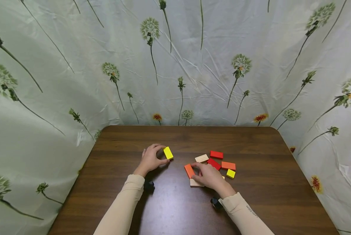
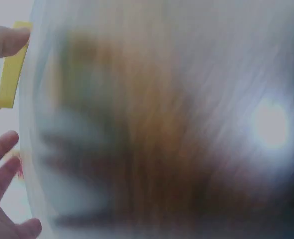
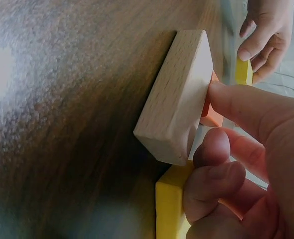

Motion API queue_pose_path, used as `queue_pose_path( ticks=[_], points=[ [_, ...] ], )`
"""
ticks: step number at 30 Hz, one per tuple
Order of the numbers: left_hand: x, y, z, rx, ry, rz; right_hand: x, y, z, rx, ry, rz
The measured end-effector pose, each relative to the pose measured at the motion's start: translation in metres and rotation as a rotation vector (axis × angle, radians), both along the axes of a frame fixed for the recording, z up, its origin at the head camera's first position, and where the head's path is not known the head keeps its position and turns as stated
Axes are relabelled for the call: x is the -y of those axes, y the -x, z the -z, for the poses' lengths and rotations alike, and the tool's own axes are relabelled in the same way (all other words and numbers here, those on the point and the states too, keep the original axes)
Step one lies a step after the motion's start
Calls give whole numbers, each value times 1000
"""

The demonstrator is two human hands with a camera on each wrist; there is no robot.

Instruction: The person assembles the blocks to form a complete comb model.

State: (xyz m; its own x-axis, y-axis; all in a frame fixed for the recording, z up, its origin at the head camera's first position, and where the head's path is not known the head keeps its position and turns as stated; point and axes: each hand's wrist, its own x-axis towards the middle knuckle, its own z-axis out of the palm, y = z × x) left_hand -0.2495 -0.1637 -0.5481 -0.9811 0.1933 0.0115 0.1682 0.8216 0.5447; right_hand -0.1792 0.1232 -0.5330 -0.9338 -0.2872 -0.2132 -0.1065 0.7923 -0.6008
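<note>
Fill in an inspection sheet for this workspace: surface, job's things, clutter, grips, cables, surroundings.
Surface: brown wood-grain table.
Job's things: yellow block and orange block, one at each hand.
Clutter: loose near the right hand, two red blocks, pale wood blocks, a second orange block and a small yellow block.
Grips: left grip pinches the yellow block; right grip pinches the orange block.
Cables: nothing seen.
Surroundings: flower-printed sheet behind the table and at its sides.

Dk brn wood tabletop w/ lt glare, rnd far corners; creased floral sheet behind.
</note>
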Motion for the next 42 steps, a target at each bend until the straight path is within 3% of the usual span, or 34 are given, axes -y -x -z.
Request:
queue_pose_path(
  ticks=[6, 10, 22, 31, 42],
  points=[
    [19, 12, 5, 65, -14, 120, -1, 0, 1, -21, -8, -14],
    [24, 17, 8, 118, -41, 164, -1, 0, 1, -23, -13, -19],
    [25, 27, 13, 172, -53, 216, 2, 0, 1, -31, -46, 7],
    [34, 26, 15, 219, -132, 199, 3, 1, 1, -38, -63, -14],
    [34, 27, 18, 192, -141, 194, 3, 12, -4, -57, -52, -80]
  ],
)
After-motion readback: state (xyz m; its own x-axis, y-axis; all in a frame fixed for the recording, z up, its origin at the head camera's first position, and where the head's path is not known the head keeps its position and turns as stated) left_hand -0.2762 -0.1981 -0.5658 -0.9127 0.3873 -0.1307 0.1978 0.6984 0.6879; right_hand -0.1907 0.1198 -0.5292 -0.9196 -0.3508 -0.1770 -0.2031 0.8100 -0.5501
